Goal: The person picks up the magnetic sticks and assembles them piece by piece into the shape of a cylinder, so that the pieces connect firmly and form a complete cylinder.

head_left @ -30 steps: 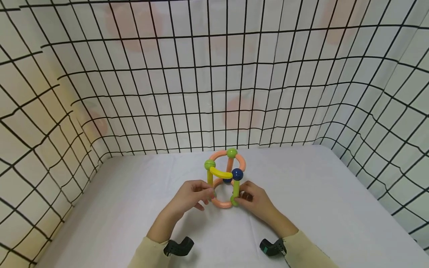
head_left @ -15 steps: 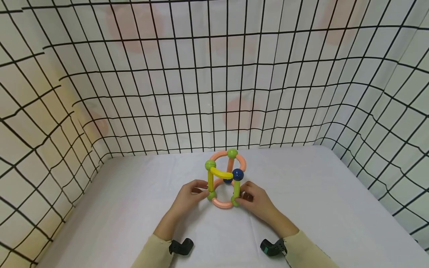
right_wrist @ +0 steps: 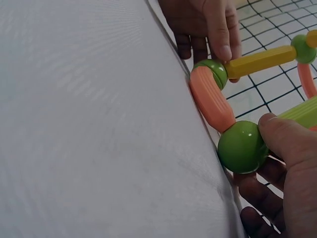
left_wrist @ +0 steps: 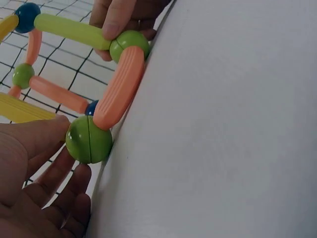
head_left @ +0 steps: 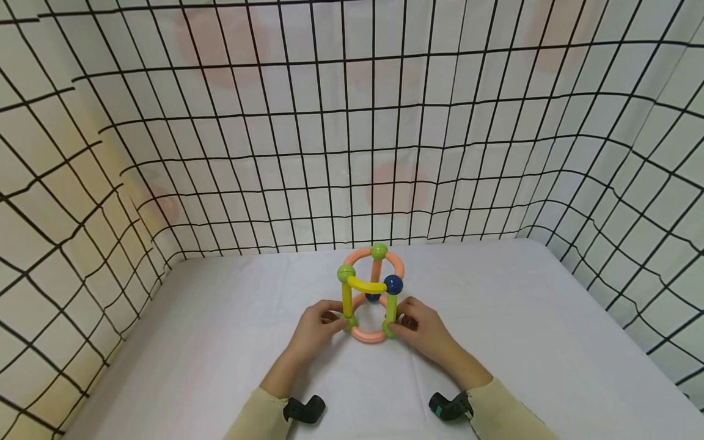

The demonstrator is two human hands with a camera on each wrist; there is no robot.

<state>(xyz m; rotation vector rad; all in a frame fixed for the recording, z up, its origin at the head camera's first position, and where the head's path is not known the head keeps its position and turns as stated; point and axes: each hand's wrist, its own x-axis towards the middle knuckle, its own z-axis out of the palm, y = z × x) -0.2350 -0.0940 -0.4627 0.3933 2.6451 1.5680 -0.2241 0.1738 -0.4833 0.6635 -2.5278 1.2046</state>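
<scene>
A toy frame of coloured balls and rods, like a magnetic building set, stands upright on the table. Curved salmon rods (head_left: 367, 336) form its lower ring. A curved yellow rod (head_left: 367, 286) crosses the top front, between a green ball (head_left: 346, 273) and a blue ball (head_left: 393, 284). My left hand (head_left: 318, 329) pinches the lower left green ball (left_wrist: 89, 140) where the straight yellow rod (head_left: 347, 299) meets it. Opposite, my right hand (head_left: 422, 328) pinches the lower right green ball (right_wrist: 242, 147) at the foot of the light green rod (head_left: 392, 308).
White cloth covers the table (head_left: 495, 305). Behind it and along both sides rises a white backdrop with black grid netting (head_left: 357, 134). Dark wrist devices (head_left: 305, 409) sit at both cuffs.
My left hand draws back slightly, uncovering the lower left ball, then closes its thumb and fingers at that joint. The frame's front shifts and turns slightly to the right. My right hand keeps its hold.
</scene>
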